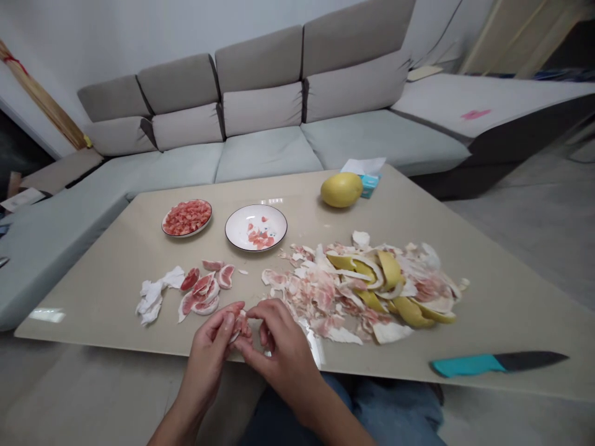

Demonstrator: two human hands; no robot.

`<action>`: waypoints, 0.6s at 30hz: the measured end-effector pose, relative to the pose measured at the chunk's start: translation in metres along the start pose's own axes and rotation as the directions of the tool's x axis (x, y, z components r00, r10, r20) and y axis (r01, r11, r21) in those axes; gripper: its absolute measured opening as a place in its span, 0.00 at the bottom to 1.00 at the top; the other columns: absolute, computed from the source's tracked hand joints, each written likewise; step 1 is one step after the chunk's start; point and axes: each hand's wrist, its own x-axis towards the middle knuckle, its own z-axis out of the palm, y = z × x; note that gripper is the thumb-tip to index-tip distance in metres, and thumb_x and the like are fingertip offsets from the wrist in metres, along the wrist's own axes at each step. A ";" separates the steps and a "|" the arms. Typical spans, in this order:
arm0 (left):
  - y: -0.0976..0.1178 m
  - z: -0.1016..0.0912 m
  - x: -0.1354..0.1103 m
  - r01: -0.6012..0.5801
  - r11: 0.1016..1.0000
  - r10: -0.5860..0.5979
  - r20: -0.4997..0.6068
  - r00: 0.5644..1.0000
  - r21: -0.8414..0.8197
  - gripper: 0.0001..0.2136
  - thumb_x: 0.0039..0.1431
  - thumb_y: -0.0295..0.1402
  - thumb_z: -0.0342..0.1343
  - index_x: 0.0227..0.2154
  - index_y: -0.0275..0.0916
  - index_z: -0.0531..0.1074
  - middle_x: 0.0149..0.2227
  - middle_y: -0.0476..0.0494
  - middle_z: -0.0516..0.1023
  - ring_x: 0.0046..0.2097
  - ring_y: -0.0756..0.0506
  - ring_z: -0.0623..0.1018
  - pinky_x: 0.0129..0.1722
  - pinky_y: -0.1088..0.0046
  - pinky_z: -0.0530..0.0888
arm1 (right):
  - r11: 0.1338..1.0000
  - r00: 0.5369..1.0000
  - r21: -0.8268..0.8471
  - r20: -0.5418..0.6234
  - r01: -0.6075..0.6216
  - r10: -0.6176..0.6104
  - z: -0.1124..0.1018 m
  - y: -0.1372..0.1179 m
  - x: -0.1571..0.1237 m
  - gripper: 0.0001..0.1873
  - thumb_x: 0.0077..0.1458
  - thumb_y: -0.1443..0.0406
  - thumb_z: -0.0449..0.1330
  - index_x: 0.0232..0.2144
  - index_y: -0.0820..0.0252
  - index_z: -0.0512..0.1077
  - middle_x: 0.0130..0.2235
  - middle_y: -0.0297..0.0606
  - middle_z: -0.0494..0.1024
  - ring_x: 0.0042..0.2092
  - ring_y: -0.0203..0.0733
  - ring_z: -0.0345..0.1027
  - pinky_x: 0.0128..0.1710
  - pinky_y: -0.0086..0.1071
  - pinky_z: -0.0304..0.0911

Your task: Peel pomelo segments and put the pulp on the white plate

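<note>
My left hand (211, 350) and my right hand (279, 344) meet at the near edge of the beige table (488, 297). Together they pinch a small pink pomelo segment (242, 325), fingers of both closed on it. Just beyond the left hand lie several peeled pink segments (204, 290) beside a crumpled white tissue (153, 296). A big heap of pith, membrane and yellow rind (367, 288) spreads to the right of my hands. Farther back stand a plate full of pink flesh pieces (186, 217) and a white plate (256, 227) holding a few pieces.
A whole yellow pomelo (341, 189) sits at the table's far side next to a tissue box (367, 176). A teal-handled knife with a dark blade (499, 362) lies near the front right edge. A grey sectional sofa (260, 118) wraps behind the table.
</note>
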 end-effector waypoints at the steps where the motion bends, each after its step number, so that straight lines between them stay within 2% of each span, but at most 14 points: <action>1: 0.000 0.001 -0.001 0.009 1.000 -0.009 0.007 1.000 0.008 0.19 0.55 0.42 0.61 0.47 0.37 0.77 0.41 0.39 0.81 0.42 0.43 0.79 0.40 0.73 0.75 | 1.000 1.000 -0.029 -0.002 -0.003 0.003 0.000 0.001 0.000 0.15 0.50 0.70 0.65 0.41 0.57 0.70 0.40 0.38 0.70 0.31 0.37 0.65 0.32 0.31 0.64; 6: -0.002 0.001 -0.001 0.012 0.999 -0.013 0.031 0.999 0.041 0.20 0.56 0.43 0.60 0.48 0.36 0.76 0.49 0.34 0.78 0.49 0.37 0.77 0.47 0.65 0.74 | 0.995 0.998 -0.094 0.066 0.014 -0.008 -0.006 0.007 0.003 0.08 0.56 0.66 0.62 0.40 0.57 0.72 0.37 0.38 0.74 0.35 0.41 0.69 0.35 0.31 0.63; 12: -0.001 -0.008 0.000 -0.009 0.991 -0.004 0.099 0.995 0.133 0.19 0.58 0.41 0.59 0.48 0.37 0.76 0.46 0.37 0.81 0.40 0.43 0.80 0.42 0.68 0.75 | 0.999 0.996 0.032 0.093 -0.002 -0.001 -0.018 0.009 0.008 0.06 0.58 0.70 0.59 0.36 0.57 0.76 0.33 0.36 0.78 0.36 0.39 0.70 0.37 0.30 0.62; 15: 0.003 -0.008 -0.001 -0.004 0.988 -0.012 0.100 0.995 0.154 0.18 0.54 0.41 0.63 0.45 0.37 0.77 0.42 0.38 0.82 0.38 0.42 0.80 0.35 0.70 0.77 | 0.994 0.995 0.085 0.077 -0.071 0.065 -0.021 0.007 0.011 0.07 0.57 0.70 0.59 0.33 0.57 0.77 0.32 0.36 0.79 0.35 0.39 0.70 0.37 0.31 0.62; 18: 0.006 -0.004 -0.002 0.029 0.992 -0.038 0.076 0.996 0.120 0.18 0.49 0.40 0.66 0.42 0.38 0.79 0.39 0.38 0.83 0.37 0.40 0.81 0.33 0.69 0.77 | 0.954 0.973 0.196 0.083 -0.226 0.214 -0.023 0.007 0.013 0.06 0.55 0.67 0.60 0.31 0.57 0.78 0.31 0.36 0.78 0.33 0.38 0.69 0.33 0.30 0.62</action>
